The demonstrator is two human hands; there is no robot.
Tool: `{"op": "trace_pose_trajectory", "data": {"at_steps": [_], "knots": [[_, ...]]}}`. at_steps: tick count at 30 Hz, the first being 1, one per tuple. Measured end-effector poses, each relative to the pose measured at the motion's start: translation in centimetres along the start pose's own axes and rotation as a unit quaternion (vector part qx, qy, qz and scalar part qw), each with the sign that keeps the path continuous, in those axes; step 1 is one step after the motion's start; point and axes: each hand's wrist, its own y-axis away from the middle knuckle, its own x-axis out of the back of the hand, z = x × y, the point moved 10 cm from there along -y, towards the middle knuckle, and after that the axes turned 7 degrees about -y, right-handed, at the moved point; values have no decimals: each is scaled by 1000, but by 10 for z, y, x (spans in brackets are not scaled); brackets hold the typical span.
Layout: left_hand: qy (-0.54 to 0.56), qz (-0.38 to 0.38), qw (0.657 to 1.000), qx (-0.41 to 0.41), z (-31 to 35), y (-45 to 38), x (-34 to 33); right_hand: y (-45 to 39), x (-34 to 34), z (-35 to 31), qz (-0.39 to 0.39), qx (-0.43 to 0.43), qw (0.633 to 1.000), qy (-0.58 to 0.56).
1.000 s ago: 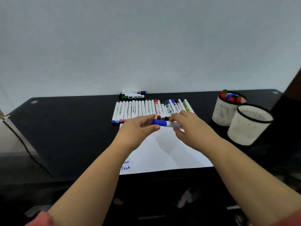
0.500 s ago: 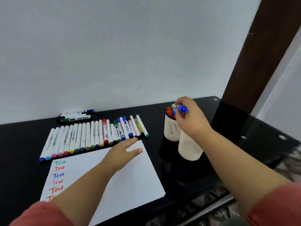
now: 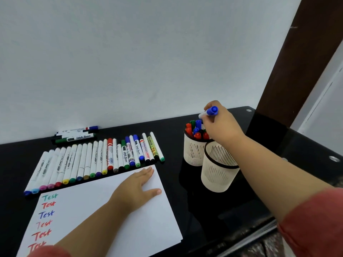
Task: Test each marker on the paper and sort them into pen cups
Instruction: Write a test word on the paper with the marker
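Observation:
My right hand (image 3: pixel 220 123) holds a capped blue marker (image 3: pixel 210 111) just above the far pen cup (image 3: pixel 193 154), which holds several red, blue and green markers. The near pen cup (image 3: pixel 217 175) stands in front of it; its inside is mostly hidden by my arm. My left hand (image 3: pixel 138 188) lies flat, fingers straight, on the white paper (image 3: pixel 148 229). "Test" is written several times down the paper's left side in different colours. A row of several markers (image 3: pixel 96 160) lies along the paper's far edge.
Three more markers (image 3: pixel 76 135) lie stacked against the white wall behind the row. The table (image 3: pixel 297 154) is black and glossy, with its right edge beside a dark wooden post (image 3: pixel 297 52).
One second ago both hands held the blue marker over the paper. My right hand carried it to the far cup and now holds it a little higher. My left hand settled flat on the paper.

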Motion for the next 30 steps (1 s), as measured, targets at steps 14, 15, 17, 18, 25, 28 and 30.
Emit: {"op": "trace_pose_trajectory", "data": {"at_steps": [14, 15, 17, 18, 25, 28, 30], "knots": [[-17, -1, 1000, 5, 1, 0, 2, -2, -12, 35, -64, -78, 994, 48], [-18, -3, 1000, 4, 1, 0, 2, -3, -13, 37, -64, -84, 994, 40], [-19, -5, 1000, 3, 1, 0, 1, -6, -14, 37, -64, -82, 994, 27], [-19, -5, 1000, 3, 1, 0, 1, -8, -14, 36, -61, -78, 995, 24], [-18, -6, 1000, -1, 1, 0, 0, -16, -20, 28, -78, -25, 994, 76], [-19, -5, 1000, -2, 1, 0, 0, -18, -22, 27, -88, -28, 991, 94], [-21, -5, 1000, 0, 1, 0, 0, -19, -22, 26, -88, -25, 990, 110]]}}
